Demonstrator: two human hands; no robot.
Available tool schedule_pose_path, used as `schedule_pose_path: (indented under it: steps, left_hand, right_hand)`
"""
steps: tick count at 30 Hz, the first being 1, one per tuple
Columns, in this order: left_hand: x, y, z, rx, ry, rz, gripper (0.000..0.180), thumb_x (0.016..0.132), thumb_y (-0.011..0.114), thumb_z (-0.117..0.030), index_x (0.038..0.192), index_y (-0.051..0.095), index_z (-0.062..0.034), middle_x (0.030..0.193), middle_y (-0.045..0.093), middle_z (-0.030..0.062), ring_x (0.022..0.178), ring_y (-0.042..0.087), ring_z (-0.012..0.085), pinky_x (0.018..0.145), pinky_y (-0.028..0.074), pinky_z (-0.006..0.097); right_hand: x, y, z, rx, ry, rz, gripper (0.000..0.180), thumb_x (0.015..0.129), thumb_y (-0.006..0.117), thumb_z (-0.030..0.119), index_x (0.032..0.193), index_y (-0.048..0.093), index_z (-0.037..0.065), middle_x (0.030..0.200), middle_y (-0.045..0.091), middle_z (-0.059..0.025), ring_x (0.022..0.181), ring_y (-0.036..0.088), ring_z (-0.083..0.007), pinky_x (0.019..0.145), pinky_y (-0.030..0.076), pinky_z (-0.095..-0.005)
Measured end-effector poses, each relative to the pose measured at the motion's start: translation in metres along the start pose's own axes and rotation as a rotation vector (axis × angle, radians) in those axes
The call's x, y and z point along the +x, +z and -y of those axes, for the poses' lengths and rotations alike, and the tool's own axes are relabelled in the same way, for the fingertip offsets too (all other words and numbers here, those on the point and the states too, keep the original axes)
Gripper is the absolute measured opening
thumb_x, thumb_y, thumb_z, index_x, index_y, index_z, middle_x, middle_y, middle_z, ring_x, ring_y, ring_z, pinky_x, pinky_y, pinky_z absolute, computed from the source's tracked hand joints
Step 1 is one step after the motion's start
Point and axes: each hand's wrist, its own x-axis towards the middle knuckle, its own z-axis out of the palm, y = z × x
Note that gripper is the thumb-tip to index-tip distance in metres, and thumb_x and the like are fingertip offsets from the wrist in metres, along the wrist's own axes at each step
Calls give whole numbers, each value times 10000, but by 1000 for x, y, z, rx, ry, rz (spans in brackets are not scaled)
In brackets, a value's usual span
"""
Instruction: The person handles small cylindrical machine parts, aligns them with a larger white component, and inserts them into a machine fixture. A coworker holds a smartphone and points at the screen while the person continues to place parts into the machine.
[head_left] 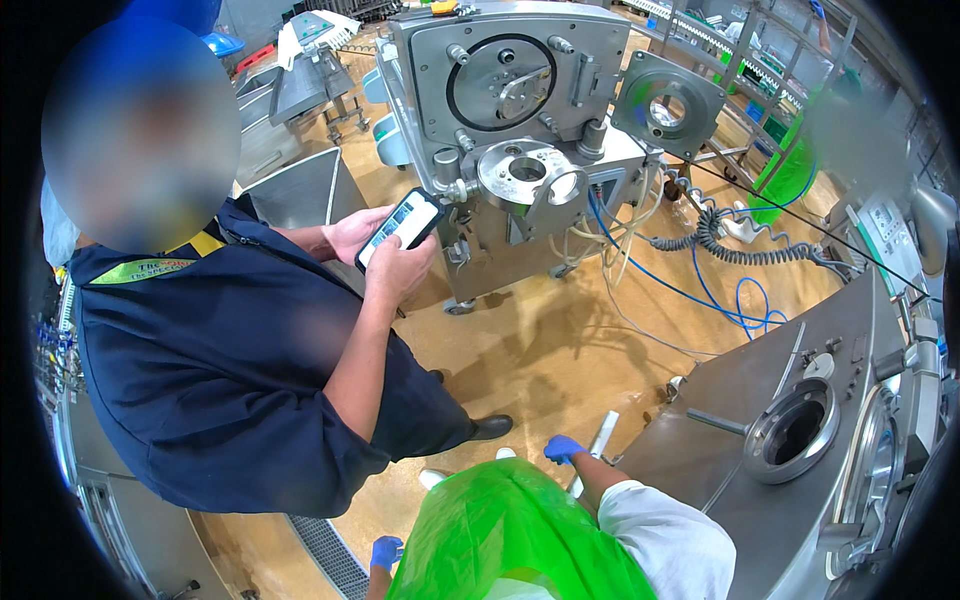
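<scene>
My right hand (563, 449), in a blue glove, hangs past the green apron (505, 530) with its fingers curled in. Whatever it may hold is hidden. Beside it and my forearm, a pale bar (603, 437) slants close to the floor; I cannot tell whether they touch. At the apron's left edge my left hand (387, 551), also blue-gloved, shows small and low, its fingers slightly apart and nothing visible in them. To the left stands a person in dark blue clothes (230, 390), holding a phone (400, 228) with a lit screen in both bare hands.
A steel machine (520, 80) on casters stands ahead, its round plate (665, 107) swung out right. Blue hoses (700, 295) and a black coiled cable (735, 247) trail beside it. Another steel machine (740, 400) with a round port is at right. A floor grate (328, 556) lies lower left.
</scene>
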Motion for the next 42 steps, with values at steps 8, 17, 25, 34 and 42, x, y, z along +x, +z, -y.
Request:
schedule_pose_path:
  steps: [8,17,25,34,42]
  left_hand:
    - [4,-4,-15,-83,-85,-45,143,877,484,-89,893,626,-83,830,658,107,646,644,245,547,507,377]
    - [13,-5,-21,-113,-164,-23,139,876,497,-106,909,631,-90,831,653,93,642,638,231,537,492,359]
    - [6,-4,-55,-283,-403,-139,176,880,554,-193,1003,613,-82,835,640,82,633,620,217,523,476,343]
    - [4,-14,-40,-302,-269,-128,300,836,619,-247,1077,580,-72,865,626,103,659,625,242,562,490,369]
    - [12,-10,-44,-442,-359,-165,283,863,588,-271,1074,591,-82,907,654,118,675,648,262,559,502,381]
  right_hand:
    - [10,4,-9,-254,-100,39,225,689,522,182,646,679,27,699,657,-184,584,643,-303,552,504,-400]
    - [16,7,-24,-350,-122,31,309,700,496,203,757,683,-37,848,653,-278,810,665,-374,727,506,-436]
    - [25,17,-31,-288,-65,-55,285,640,513,205,748,702,20,851,657,-253,806,642,-397,697,506,-451]
    - [4,11,-22,-257,-91,-26,238,587,526,208,607,678,26,692,644,-228,648,649,-365,606,510,-439]
    - [5,8,-28,-301,-166,-15,185,543,567,167,589,672,21,645,631,-224,585,638,-345,554,497,-434]
